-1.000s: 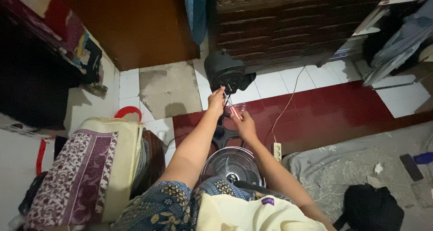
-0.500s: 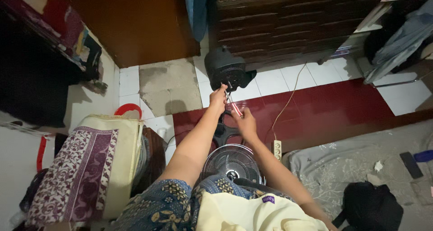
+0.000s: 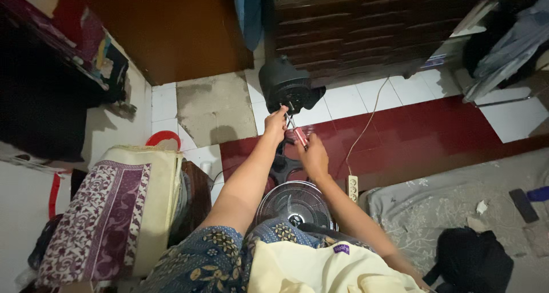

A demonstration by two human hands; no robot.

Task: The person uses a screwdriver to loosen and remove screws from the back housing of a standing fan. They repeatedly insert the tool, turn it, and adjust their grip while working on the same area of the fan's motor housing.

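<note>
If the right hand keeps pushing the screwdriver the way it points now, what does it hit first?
Most likely the black fan motor housing: the right hand aims its red-handled screwdriver there, beside the left hand. Depth is unclear.

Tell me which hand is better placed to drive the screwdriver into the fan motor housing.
Right, probably. The right hand grips the red-handled screwdriver, whose tip points at the black fan motor housing. The left hand is at the housing's front, seemingly steadying it.
</note>
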